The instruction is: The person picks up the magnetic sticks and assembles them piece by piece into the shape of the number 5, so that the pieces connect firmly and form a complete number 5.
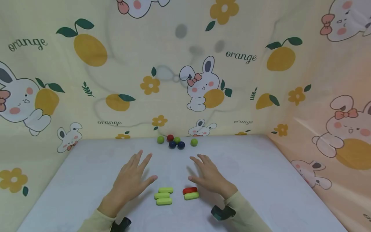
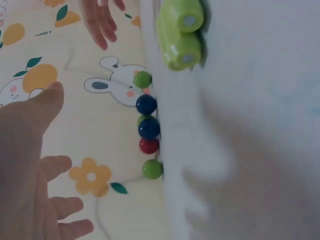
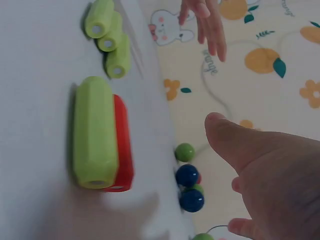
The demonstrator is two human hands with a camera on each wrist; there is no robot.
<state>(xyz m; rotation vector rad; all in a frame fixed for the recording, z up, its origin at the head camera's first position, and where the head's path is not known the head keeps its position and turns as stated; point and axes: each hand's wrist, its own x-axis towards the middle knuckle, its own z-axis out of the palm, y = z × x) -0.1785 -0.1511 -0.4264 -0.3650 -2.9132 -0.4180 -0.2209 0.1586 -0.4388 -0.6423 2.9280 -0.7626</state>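
Both hands hover over a white table, fingers spread and holding nothing. My left hand (image 1: 129, 182) is left of three light green rods (image 1: 164, 195) lying side by side. My right hand (image 1: 212, 178) is up and to the right of a red rod (image 1: 190, 190) that lies against another light green rod (image 1: 191, 196). In the right wrist view the rods show small grey metallic spots on their ends. At the table's back are green balls (image 1: 194, 142), a red ball (image 1: 170, 138) and two dark blue balls (image 1: 181, 145); one green ball is partly hidden behind the blue ones.
The white table (image 1: 246, 161) meets a cream cloth backdrop (image 1: 130, 64) printed with rabbits, oranges and flowers along its back edge. More printed cloth (image 1: 318, 135) hangs on the right. Dark devices (image 1: 223, 212) are strapped at the wrists.
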